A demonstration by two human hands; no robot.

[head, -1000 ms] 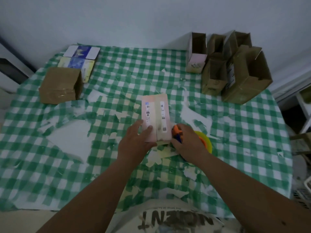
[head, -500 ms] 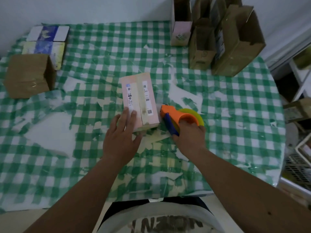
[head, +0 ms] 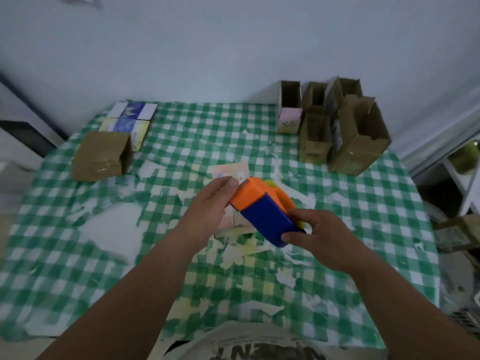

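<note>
From the lower edge, the left forearm (head: 130,289) and right forearm (head: 394,300) converge on the frame's centre, the left grip (head: 214,201) pinching with thumb on top, the right grip (head: 322,235) curled, thumb and fingertips clamped.

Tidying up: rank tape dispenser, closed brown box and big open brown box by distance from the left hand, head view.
1. tape dispenser, touching the left hand.
2. closed brown box, back left.
3. big open brown box, back right.
</note>
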